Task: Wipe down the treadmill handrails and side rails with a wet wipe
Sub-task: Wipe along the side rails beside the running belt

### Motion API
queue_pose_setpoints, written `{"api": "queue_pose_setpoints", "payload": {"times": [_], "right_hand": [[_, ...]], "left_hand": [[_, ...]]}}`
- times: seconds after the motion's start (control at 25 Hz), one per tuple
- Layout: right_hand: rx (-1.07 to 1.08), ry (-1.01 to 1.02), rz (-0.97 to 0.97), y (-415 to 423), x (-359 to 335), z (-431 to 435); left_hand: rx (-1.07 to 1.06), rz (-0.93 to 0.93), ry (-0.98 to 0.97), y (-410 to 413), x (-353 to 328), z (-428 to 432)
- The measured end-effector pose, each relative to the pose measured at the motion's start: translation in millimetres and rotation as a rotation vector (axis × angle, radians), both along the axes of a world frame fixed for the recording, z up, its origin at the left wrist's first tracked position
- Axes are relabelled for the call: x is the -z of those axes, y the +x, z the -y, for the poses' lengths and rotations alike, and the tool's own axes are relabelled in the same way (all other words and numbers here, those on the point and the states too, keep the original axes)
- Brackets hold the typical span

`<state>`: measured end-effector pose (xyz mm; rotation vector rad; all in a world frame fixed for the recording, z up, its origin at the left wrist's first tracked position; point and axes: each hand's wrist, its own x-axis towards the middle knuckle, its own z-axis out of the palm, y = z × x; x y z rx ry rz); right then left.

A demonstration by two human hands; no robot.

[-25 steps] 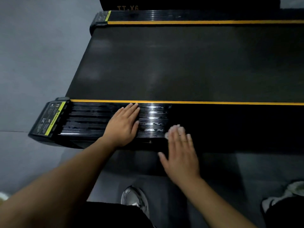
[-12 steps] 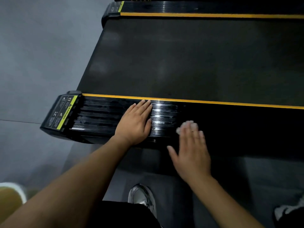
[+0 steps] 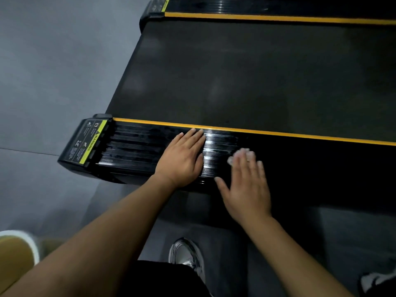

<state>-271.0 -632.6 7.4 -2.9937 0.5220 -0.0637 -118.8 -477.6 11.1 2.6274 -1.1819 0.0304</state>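
Observation:
The near side rail (image 3: 132, 146) of the treadmill is black, ribbed and glossy with wet streaks, edged by a yellow line. My left hand (image 3: 182, 157) rests flat on it, fingers straight, near its rear end. To the right, my right hand (image 3: 246, 185) lies flat with straight fingers pressing a white wet wipe (image 3: 240, 155) onto the rail; the wipe shows only past my fingertips. The far side rail (image 3: 257, 7) runs along the top edge.
The dark belt (image 3: 246, 78) lies between the two rails. A rear end cap with a yellow warning label (image 3: 85, 142) closes the near rail. Grey floor (image 3: 53, 71) lies to the left. My shoe (image 3: 186, 254) stands below; a white-rimmed container (image 3: 19, 249) sits at bottom left.
The view has shifted, so the treadmill sits further right in frame. Both hands stay flat on the near rail, and the right hand with the wipe has slid slightly right along it.

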Motion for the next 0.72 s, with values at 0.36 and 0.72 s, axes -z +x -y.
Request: {"api": "queue_pose_setpoints", "payload": {"times": [0.36,0.72], "right_hand": [[0.057,0.001,-0.061,-15,-7,38],[-0.146,0.034,-0.131,35,-13,28]], "left_hand": [[-0.015,-0.014,-0.013,1,0,0],[-0.014,-0.028,-0.011,0,-3,0]]}}
